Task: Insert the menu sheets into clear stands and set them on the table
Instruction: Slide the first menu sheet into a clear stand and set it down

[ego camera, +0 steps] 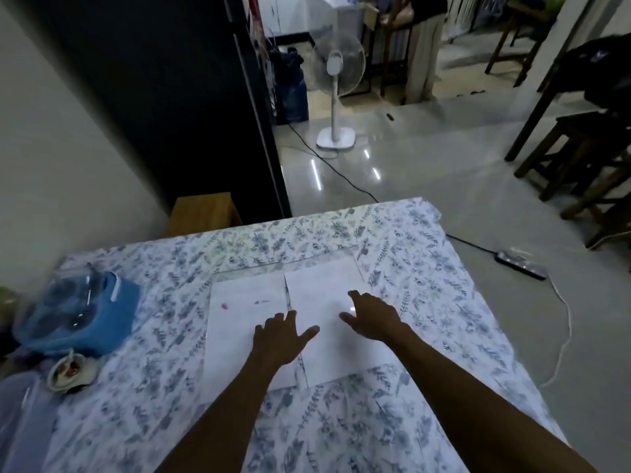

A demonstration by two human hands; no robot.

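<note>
Two white menu sheets lie flat side by side on the table with the floral cloth (341, 435). The left sheet (239, 322) has small pink and grey marks; the right sheet (327, 288) looks blank. A faint clear edge, perhaps a stand (273, 266), runs along their far side. My left hand (280, 336) hovers palm down over the gap between the sheets, fingers spread. Over the right sheet, my right hand (372, 319) also has its fingers spread. Neither hand holds anything.
A blue container with a clear lid (78, 315) and a small bowl (68, 370) sit at the table's left edge. Beyond the table stand a white fan (336, 83), dark wooden stools (580, 158) and a power strip with cables (522, 264) on the floor.
</note>
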